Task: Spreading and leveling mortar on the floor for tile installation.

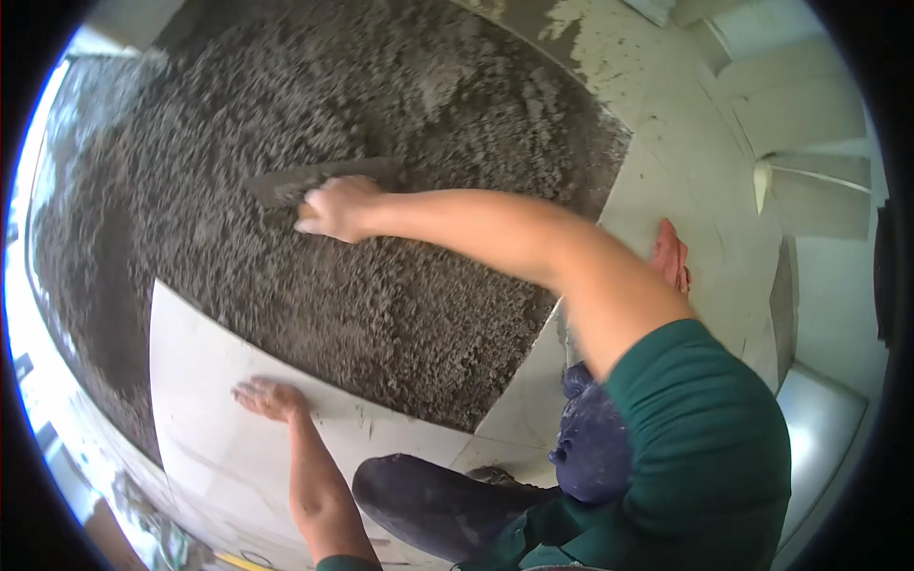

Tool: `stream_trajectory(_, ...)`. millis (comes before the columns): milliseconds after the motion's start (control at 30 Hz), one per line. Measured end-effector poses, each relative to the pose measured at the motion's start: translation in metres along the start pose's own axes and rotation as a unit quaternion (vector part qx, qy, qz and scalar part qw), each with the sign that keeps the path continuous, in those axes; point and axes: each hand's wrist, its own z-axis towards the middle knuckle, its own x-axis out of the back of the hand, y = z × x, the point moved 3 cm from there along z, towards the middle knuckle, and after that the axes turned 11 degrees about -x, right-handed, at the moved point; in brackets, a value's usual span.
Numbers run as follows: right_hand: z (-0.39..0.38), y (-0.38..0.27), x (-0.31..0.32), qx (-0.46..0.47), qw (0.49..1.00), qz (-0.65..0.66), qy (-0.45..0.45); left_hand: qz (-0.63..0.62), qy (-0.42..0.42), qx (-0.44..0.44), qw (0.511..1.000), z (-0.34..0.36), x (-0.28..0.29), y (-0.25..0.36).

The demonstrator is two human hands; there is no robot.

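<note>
My right hand [341, 207] grips the handle of a flat trowel [288, 185]. Its long grey blade lies over a broad bed of crumbly dark grey mortar [381, 328]; motion blurs the hand and tool a little. Below, my left hand [271, 398] rests with fingers stretched out on a large pale floor tile [205, 357]. That tile borders the near side of the mortar. The trowel's underside is hidden.
Pale tiles [657, 162] run along the mortar's right side, some smeared with grey. A crumpled red cloth-like item [671, 255] lies there, beside my right arm. My bent knee [428, 500] is close to the near tile. A white panel [821, 443] stands at the far right.
</note>
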Motion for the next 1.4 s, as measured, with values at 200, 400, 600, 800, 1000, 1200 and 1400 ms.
stream_trajectory(200, 0.031, 0.124, 0.103, -0.287, 0.908, 0.216, 0.216, -0.051, -0.013, 0.021, 0.998, 0.007, 0.019, 0.019)
stream_trajectory(400, -0.061, 0.19, 0.098, -0.454, 0.753, 0.388, 0.276, -0.012, -0.004, 0.027, 1.0, 0.012, 0.027, 0.01)
stream_trajectory(600, -0.019, 0.248, 0.153, -0.429, 0.813, 0.169, 0.355, -0.036, -0.014, 0.007, 0.999, 0.004, -0.002, 0.037)
stream_trajectory(800, -0.132, 0.294, 0.098, -0.421, 0.665, 0.493, 0.371, -0.031, -0.009, 0.03, 0.999, 0.006, 0.015, 0.024)
stream_trajectory(1000, -0.107, 0.24, 0.071, -0.328, 0.864, 0.28, 0.26, -0.004, -0.026, 0.021, 0.999, 0.008, 0.015, 0.011)
stream_trajectory(1200, -0.192, 0.353, 0.082, -0.439, 0.672, 0.515, 0.299, 0.155, -0.044, -0.088, 0.983, 0.008, -0.002, -0.01)
stream_trajectory(1400, -0.202, 0.315, 0.063, -0.346, 0.788, 0.453, 0.231, 0.096, -0.048, -0.072, 0.992, 0.01, -0.01, 0.0)
